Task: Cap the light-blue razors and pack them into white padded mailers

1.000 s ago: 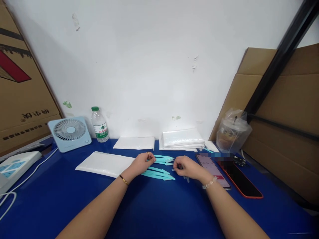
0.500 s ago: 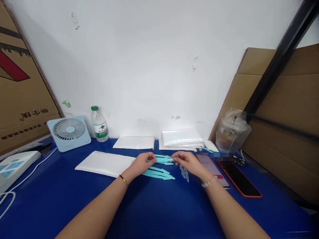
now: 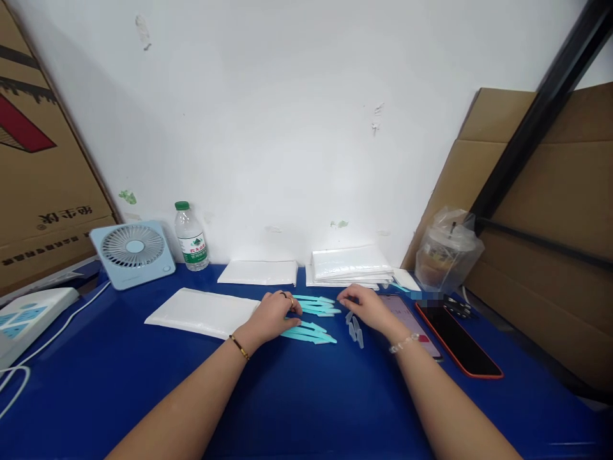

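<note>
Several slim turquoise plastic pieces [image 3: 313, 306] lie in two small groups on the blue table [image 3: 297, 396]. My left hand [image 3: 272, 314] rests on their left ends, fingers curled down onto them. My right hand [image 3: 364, 306] sits just to the right of the upper group, fingers bent with the tips by the pieces' right ends; whether it pinches one is unclear. Small clear caps [image 3: 355, 329] lie on the table below my right hand. A white padded envelope [image 3: 204, 312] lies beside my left wrist.
Two phones [image 3: 457, 342] lie at the right. A stack of white envelopes [image 3: 349, 265], a single envelope [image 3: 258, 273], a water bottle [image 3: 190, 237] and a small blue fan [image 3: 134, 254] line the wall. A bagged drink cup [image 3: 447, 252] and cardboard stand at the right.
My right hand moved from the lower group of turquoise pieces up and right to the upper group's ends, leaving clear caps on the table. My left hand shifted slightly and lowered onto the pieces.
</note>
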Demonstrator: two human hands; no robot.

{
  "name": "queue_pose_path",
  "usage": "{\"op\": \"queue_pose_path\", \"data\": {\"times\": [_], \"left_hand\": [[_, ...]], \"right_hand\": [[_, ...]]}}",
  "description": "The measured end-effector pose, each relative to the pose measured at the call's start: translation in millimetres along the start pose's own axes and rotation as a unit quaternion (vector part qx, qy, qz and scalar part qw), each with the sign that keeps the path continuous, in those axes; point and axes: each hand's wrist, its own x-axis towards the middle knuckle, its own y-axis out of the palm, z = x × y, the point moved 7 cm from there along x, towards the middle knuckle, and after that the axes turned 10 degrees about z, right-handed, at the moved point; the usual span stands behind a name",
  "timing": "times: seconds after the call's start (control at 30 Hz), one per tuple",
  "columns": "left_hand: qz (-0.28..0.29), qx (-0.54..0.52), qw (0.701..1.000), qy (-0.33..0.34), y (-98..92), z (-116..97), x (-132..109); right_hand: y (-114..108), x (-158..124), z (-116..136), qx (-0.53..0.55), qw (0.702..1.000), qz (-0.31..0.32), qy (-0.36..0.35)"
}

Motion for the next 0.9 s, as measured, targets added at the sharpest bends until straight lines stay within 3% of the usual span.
{"op": "queue_pose_path", "data": {"times": [0.17,0.33,0.53,0.67,0.9], "left_hand": [[0.031,0.011,0.999,-0.015,9.1,4.5,3.1],[0.015,-0.007,1.0,-0.014,7.2,4.4,2.9],[-0.01,-0.1,0.994,-0.03,5.0,11.5,1.7],[-0.015,-0.155,0.987,-0.037,6.8,15.7,2.5],[-0.019,-0.205,0.978,-0.037,5.7,17.8,3.2]], "right_hand": [[-5.1,-9.3,-12.0,-0.049,0.994,0.091,0.018],[3.6,-8.9,-14.1,-0.032,0.993,0.107,0.04],[-0.4,-10.0,4.1,0.071,0.993,0.089,0.01],[-6.0,-6.6,6.8,0.142,0.989,0.03,-0.01],[3.9,-1.9,4.7,0.311,0.95,-0.01,0.022]]}}
